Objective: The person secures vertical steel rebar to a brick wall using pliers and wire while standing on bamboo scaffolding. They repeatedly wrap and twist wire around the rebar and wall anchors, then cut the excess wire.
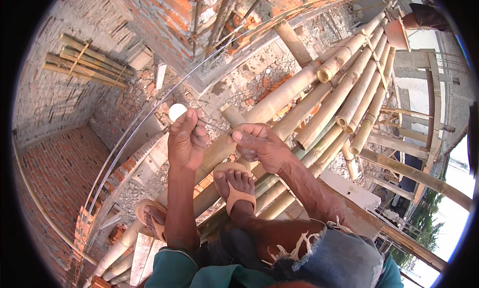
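My left hand (187, 142) is raised in front of me, thumb up and fingers curled in a pinch. To the right, my right hand (259, 144) is closed too, its thumb pressed on the index finger. A thin dark wire or string (213, 126) runs between the two pinches, slanting down to the right. Right behind the left thumb shows a bright white round thing (177, 112); whether that hand holds it I cannot tell. Below both hands lie thick bamboo poles (224, 148), and my sandalled foot (235, 188) rests on them.
Lashed bamboo poles (359, 88) fan out toward the far right. Two long thin light lines (149, 106) curve past on the left. Brick walls (65, 163) and rubble (264, 78) lie lower down. A tied bamboo bundle (82, 63) leans far left. An orange tub-like thing (397, 34) is far right.
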`<state>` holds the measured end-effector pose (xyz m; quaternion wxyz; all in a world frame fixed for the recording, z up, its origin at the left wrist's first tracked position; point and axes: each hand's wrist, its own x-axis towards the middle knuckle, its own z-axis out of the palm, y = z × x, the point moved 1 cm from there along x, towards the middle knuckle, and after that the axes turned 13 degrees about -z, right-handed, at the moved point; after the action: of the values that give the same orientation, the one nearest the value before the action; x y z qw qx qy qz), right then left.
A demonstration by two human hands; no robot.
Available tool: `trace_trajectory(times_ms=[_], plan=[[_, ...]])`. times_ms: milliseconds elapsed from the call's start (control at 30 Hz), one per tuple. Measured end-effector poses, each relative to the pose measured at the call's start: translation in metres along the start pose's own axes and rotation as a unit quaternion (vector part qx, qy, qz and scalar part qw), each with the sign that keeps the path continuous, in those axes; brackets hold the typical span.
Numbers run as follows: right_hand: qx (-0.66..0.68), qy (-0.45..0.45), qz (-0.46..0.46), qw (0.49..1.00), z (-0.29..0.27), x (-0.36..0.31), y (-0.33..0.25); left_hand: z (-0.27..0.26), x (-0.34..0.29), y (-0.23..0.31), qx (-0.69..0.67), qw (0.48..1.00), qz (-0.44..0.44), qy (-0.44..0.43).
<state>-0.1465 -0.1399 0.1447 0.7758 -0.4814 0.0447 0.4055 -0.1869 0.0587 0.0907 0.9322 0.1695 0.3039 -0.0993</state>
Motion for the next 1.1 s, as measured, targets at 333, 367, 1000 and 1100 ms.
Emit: trace_trajectory(times_ms=[333, 367, 1000, 1100], plan=[[-0.283, -0.126, -0.180, 0.934, 0.003, -0.019, -0.010, 0.014, 0.002, -0.016, 0.021, 0.999, 0.005, 0.025], [-0.184, -0.069, -0.125, 0.972, -0.001, -0.023, -0.012, 0.012, 0.005, -0.019, -0.047, 0.998, -0.028, 0.033], [-0.570, -0.022, -0.128, 0.811, -0.035, -0.029, -0.031, 0.003, 0.015, -0.013, 0.602, 0.750, 0.274, 0.006], [-0.593, -0.025, -0.124, 0.795, -0.033, -0.029, -0.052, 0.017, 0.005, -0.011, 0.700, 0.650, 0.276, -0.109]])
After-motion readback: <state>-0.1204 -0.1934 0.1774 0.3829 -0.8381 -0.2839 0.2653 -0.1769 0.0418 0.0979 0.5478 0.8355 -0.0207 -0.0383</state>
